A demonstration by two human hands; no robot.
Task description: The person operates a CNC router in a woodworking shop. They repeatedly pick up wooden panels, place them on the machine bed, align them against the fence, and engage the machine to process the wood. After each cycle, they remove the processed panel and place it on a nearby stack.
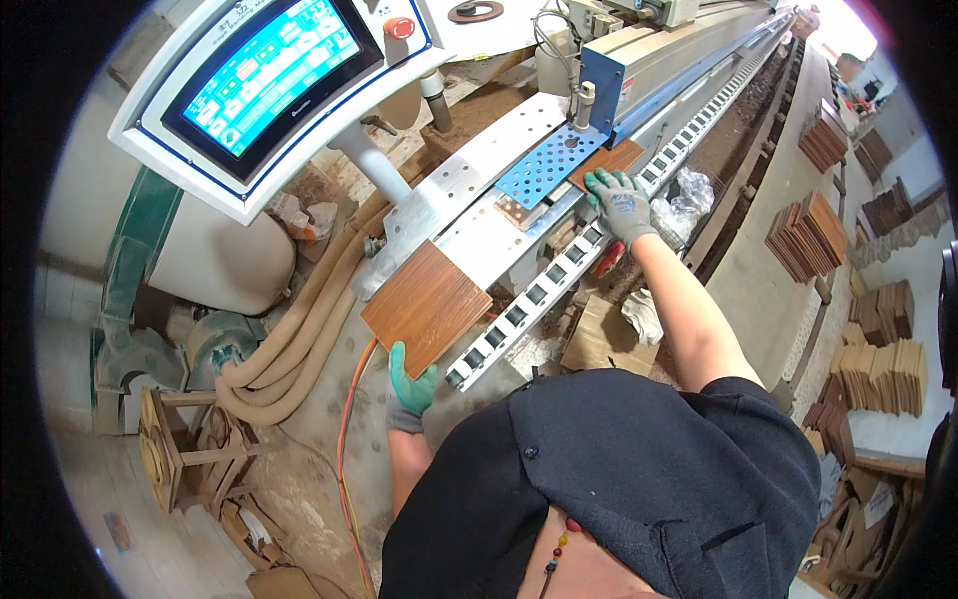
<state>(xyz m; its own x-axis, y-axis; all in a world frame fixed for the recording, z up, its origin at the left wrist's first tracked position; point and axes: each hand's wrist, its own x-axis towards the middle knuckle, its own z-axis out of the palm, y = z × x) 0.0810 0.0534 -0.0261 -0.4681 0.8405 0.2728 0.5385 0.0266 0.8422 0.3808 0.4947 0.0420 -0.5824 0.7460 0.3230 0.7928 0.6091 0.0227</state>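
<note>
A brown wood-grain panel [427, 307] lies on the near end of the metal machine bed, its near corner sticking out past the edge. My left hand [411, 382], in a green and grey work glove, grips that corner with the thumb on top; the fingers beneath are partly hidden. Farther along, a second brown panel [611, 163] sits beside a blue perforated plate [551, 172], partly inside the machine. On this panel's near side my right hand [623, 205], also gloved, rests with its fingers spread and flat.
A white roller rail [534, 296] runs along the bed toward the machine's blue-ended housing [606, 88]. At upper left stands a control screen [269, 75] with a red button [400, 28]. Hoses [289, 349] hang at left. Stacked panels [806, 237] sit on the right-hand conveyor.
</note>
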